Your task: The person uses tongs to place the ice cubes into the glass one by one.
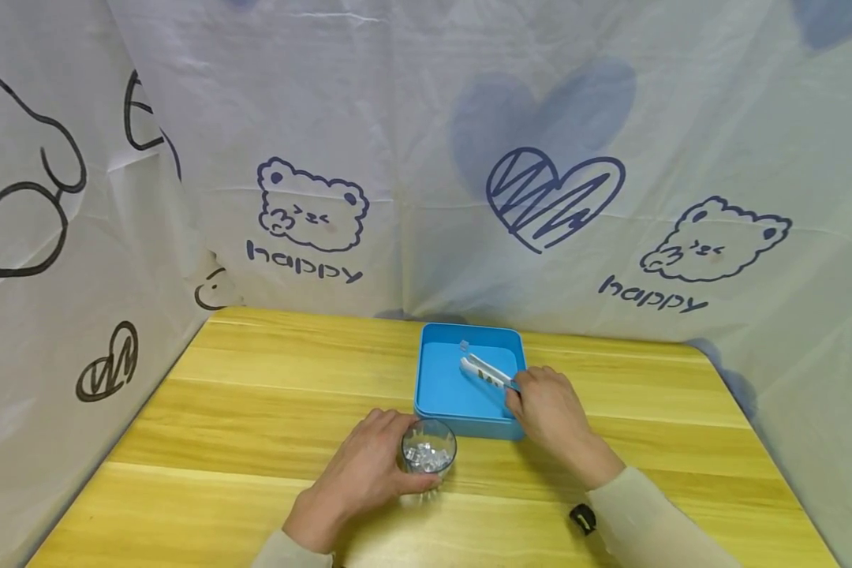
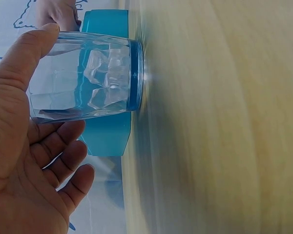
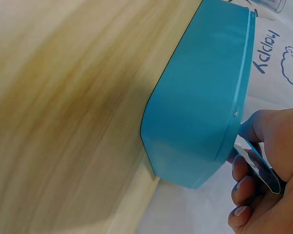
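Observation:
My left hand [image 1: 372, 461] holds a clear glass [image 2: 63, 80] between thumb and fingers. The glass stands upright on the table with several clear ice-like cubes [image 1: 426, 457] in its bottom. My right hand [image 1: 550, 406] grips a pair of white tongs [image 1: 488, 372] with a dark pattern on one arm. Their tips reach over the blue box [image 1: 468, 430], parted and with nothing between them. A single clear cube [image 1: 464, 345] lies in the box near its back wall, just beyond the tips. In the right wrist view the box side hides the tong tips.
The yellow wood-grain table [image 1: 255, 394] ends at a white cloth [image 1: 412, 158] with bear and heart drawings, hung behind and at the sides. A small black object [image 1: 582, 518] lies beside the right sleeve [image 1: 653, 521].

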A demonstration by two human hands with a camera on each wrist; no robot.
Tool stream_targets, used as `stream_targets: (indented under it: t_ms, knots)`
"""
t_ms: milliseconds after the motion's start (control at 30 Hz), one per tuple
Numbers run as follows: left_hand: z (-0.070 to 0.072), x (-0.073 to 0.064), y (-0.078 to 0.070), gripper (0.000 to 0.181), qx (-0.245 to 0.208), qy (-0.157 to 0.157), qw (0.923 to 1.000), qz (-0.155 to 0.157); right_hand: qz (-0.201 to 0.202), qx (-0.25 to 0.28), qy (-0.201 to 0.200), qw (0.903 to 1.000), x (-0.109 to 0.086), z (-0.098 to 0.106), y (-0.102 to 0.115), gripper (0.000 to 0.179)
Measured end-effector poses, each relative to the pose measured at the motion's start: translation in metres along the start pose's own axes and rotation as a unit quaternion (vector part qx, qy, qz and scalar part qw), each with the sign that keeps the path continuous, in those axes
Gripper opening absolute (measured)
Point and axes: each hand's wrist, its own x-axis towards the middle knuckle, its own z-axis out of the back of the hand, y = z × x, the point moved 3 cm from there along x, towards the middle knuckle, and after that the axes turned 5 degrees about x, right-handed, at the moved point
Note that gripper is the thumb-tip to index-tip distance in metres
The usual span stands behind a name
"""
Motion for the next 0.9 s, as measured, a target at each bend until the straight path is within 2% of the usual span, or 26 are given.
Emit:
stream_targets:
  t_ms: [333,633,900]
  knots:
    - [0.001,0.000,0.000,0.086,-0.004,0.005,1.0000,0.004,0.016,0.008,-0.020,0.9996,-0.017,0.014,0.004,0.032]
    - [0.001,0.000,0.000,0.087,-0.004,0.003,1.0000,0.004,0.036,0.033,-0.045,0.9978,-0.032,0.032,0.015,0.012]
    - [0.000,0.000,0.000,0.086,-0.004,0.001,1.0000,0.000,0.051,0.049,-0.065,0.9954,-0.046,0.055,0.030,0.010]
